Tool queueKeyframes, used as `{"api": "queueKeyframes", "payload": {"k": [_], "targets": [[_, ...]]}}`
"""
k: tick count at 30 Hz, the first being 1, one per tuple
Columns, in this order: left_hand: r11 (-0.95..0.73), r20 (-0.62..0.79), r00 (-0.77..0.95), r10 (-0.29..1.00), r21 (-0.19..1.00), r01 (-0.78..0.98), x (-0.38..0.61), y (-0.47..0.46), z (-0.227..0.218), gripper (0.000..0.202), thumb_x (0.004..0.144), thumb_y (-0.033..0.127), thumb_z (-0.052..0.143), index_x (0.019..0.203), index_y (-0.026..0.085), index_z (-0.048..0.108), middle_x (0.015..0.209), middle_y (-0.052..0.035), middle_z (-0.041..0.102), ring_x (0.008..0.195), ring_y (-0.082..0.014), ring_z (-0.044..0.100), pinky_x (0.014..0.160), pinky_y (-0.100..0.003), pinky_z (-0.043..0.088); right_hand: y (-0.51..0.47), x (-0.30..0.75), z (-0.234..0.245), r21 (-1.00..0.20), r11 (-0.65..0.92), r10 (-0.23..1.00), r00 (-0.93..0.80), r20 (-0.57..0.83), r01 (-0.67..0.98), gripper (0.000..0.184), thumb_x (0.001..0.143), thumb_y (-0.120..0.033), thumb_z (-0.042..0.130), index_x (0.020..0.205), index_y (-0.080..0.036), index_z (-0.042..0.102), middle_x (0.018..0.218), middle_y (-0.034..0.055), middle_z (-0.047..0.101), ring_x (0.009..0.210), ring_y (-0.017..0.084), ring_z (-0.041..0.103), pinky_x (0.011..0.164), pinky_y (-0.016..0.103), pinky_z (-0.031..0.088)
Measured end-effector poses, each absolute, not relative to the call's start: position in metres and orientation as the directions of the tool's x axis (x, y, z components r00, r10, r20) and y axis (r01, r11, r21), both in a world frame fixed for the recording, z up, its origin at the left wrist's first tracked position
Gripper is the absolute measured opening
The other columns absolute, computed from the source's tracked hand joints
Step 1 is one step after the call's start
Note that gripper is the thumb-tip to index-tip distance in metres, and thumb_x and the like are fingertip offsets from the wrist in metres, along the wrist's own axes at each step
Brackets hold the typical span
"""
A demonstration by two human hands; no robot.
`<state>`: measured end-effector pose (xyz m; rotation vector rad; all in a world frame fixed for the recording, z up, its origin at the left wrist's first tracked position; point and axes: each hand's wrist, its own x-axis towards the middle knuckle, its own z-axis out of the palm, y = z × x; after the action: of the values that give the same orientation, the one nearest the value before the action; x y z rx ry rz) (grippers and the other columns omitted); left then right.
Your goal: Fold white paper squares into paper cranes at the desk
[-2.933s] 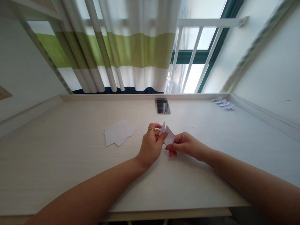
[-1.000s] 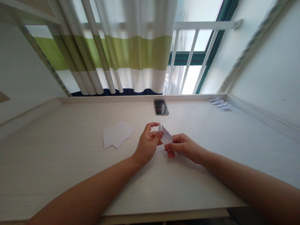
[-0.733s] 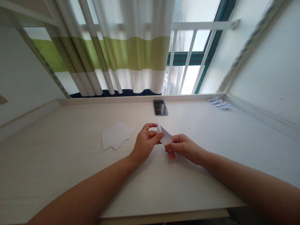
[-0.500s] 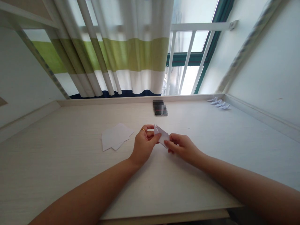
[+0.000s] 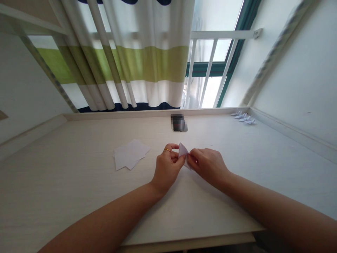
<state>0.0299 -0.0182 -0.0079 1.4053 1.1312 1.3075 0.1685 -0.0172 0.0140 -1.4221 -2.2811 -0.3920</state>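
Observation:
A small folded piece of white paper (image 5: 183,150) is held between both hands, a little above the pale desk (image 5: 163,218). My left hand (image 5: 170,167), with a ring on one finger, pinches the paper from the left between thumb and fingers. On the other side my right hand (image 5: 209,161) grips the paper's right edge, its fingertips close to the left thumb. One pointed corner of the paper stands up between them; its lower part is partly hidden by the fingers. Left of the hands lie several loose white paper sheets (image 5: 129,154), overlapping.
A dark pixelated object (image 5: 178,122) rests near the desk's back edge. Several small folded paper pieces (image 5: 243,117) are grouped in the far right corner. Behind the desk hang a striped curtain (image 5: 152,63) and a white railing (image 5: 223,34) before the window.
Both hands have shifted slightly right with the paper. My right hand has moved its fingers further over the paper, toward the left thumb, and less of the paper's face shows.

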Motion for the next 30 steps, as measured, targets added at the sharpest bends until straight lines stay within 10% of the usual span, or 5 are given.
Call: {"api": "queueKeyframes", "payload": {"k": [12, 23, 30], "targets": [[-0.058, 0.078, 0.042, 0.996, 0.933, -0.355, 0.03, -0.013, -0.006, 0.021, 0.067, 0.028, 0.061, 0.081, 0.013, 0.056, 0.07, -0.0007, 0.065, 0.062, -0.01, 0.059, 0.065, -0.024, 0.049, -0.024, 0.161, 0.014, -0.01, 0.631, 0.653, -0.525, 0.546, 0.775, 0.031, 0.084, -0.025, 0.038, 0.107, -0.011, 0.055, 0.087, 0.0126, 0.065, 0.072, 0.02, 0.058, 0.065, 0.033, 0.042], [-0.019, 0.033, 0.024, 0.999, 0.897, -0.441, 0.03, -0.01, -0.006, 0.022, 0.069, 0.03, 0.061, 0.081, 0.013, 0.06, 0.071, -0.0004, 0.062, 0.061, -0.0077, 0.056, 0.063, -0.021, 0.046, -0.021, 0.158, 0.008, 0.107, 0.686, 0.544, -0.606, 0.581, 0.719, 0.042, 0.082, -0.03, 0.044, 0.113, -0.002, 0.045, 0.115, 0.0231, 0.048, 0.101, 0.029, 0.048, 0.082, 0.044, 0.045], [0.003, 0.007, 0.022, 1.0, 0.913, -0.407, 0.029, -0.011, -0.004, 0.021, 0.062, 0.028, 0.067, 0.075, 0.012, 0.063, 0.069, -0.001, 0.064, 0.061, -0.0079, 0.056, 0.059, -0.018, 0.046, -0.023, 0.16, 0.01, -0.098, 0.734, 0.6, -0.573, 0.559, 0.672, 0.033, 0.082, -0.028, 0.045, 0.108, -0.01, 0.052, 0.111, 0.0172, 0.053, 0.097, 0.025, 0.05, 0.082, 0.042, 0.043]]}}
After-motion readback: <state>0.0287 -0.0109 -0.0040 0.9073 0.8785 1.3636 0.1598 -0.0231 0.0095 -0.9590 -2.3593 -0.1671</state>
